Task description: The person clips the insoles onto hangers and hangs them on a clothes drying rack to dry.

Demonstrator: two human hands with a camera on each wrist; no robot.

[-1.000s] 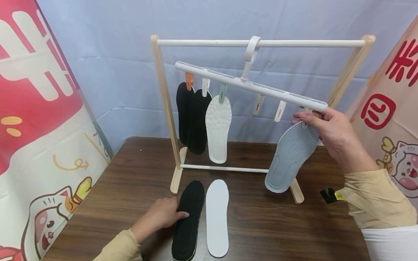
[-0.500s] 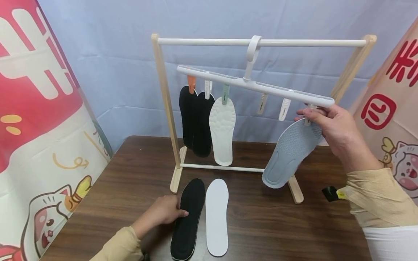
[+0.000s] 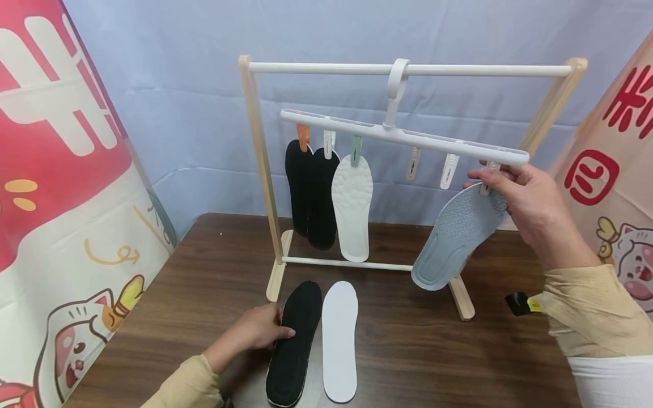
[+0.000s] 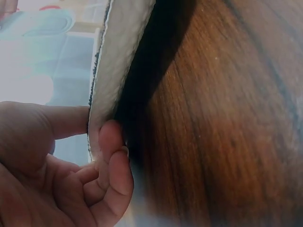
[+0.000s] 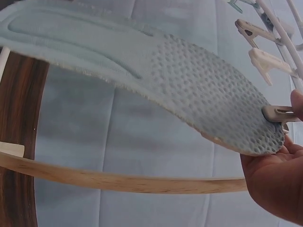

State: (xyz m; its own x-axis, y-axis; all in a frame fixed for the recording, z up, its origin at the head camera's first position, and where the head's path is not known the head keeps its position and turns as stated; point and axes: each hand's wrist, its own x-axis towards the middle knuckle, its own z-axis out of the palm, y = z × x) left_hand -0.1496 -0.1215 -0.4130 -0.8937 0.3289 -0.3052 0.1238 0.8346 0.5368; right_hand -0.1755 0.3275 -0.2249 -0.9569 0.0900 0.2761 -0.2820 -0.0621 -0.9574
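Note:
My right hand (image 3: pixel 530 204) pinches a white clothespin (image 5: pixel 279 113) at the right end of the white hanger (image 3: pixel 433 141). In that clothespin's jaws is the top of a grey-blue insole (image 3: pixel 456 238), which hangs tilted, its heel down and to the left. Low at the front, my left hand (image 3: pixel 260 328) grips the edge of a black insole (image 3: pixel 296 345), thumb on top. The left wrist view shows fingertips under the black insole's pale underside (image 4: pixel 116 61), its edge raised off the wood. A white insole (image 3: pixel 339 345) lies flat beside it.
The hanger hooks over the top bar (image 3: pixel 484 70) of a wooden-legged rack on a brown table (image 3: pixel 408 357). Two black insoles (image 3: pixel 322 204) and a textured white insole (image 3: pixel 352 209) hang at left. Two clothespins (image 3: pixel 449 171) right of the hook hold nothing. Printed curtains flank both sides.
The hanger's right end has risen slightly and shifted right with my right hand, so its tilt is less. Its left end and hanging insoles are lower. The left hand has barely moved.

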